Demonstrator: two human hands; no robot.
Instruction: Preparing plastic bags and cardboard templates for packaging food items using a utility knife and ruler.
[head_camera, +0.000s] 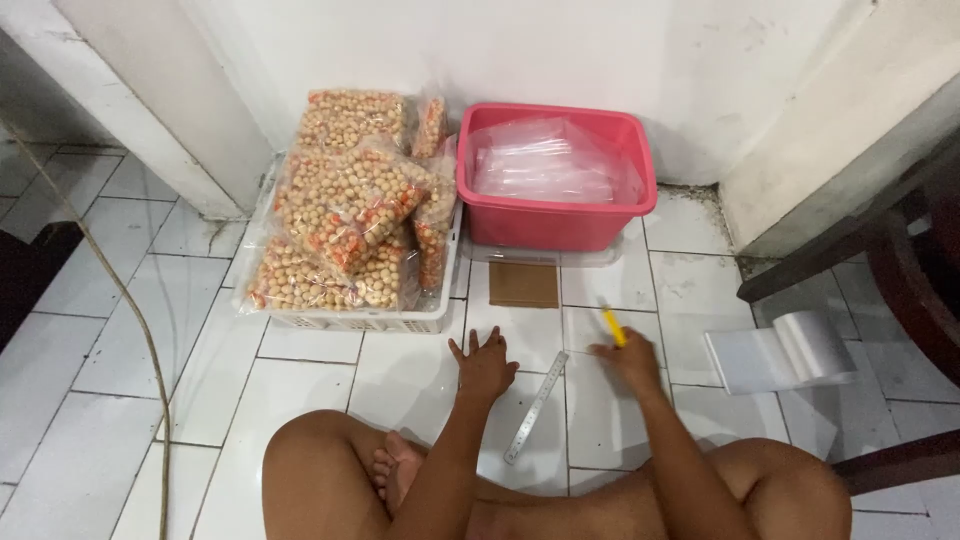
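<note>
Seated cross-legged on the white tiled floor. Landmark for all positions: the metal ruler, lying flat on the tiles in front of my knees, slanted, its far end pointing up and to the right.

My left hand: just left of the ruler's far end, palm down, fingers spread flat on the floor. Released, grasping nothing, not touching the ruler.

My right hand: just right of the ruler's far end, resting low at the floor. Grip clenched around a yellow cutter, whose tip sticks out past the fingers, pointing away from me. Whether the tip touches the tile, I cannot tell.

Beyond the ruler, straight ahead: a brown cardboard piece flat on the floor. Behind that, against the wall, a pink plastic tub holding a stack of clear plastic bags.

Beyond the ruler and to the left: a white basket heaped with sealed clear bags of nuts, tan with some orange pieces mixed in.

Right of the ruler, well apart: a roll of clear plastic partly unrolled on the tiles, beside dark wooden furniture legs.

Far left of the ruler: a thin cord trailing across the floor.
</note>
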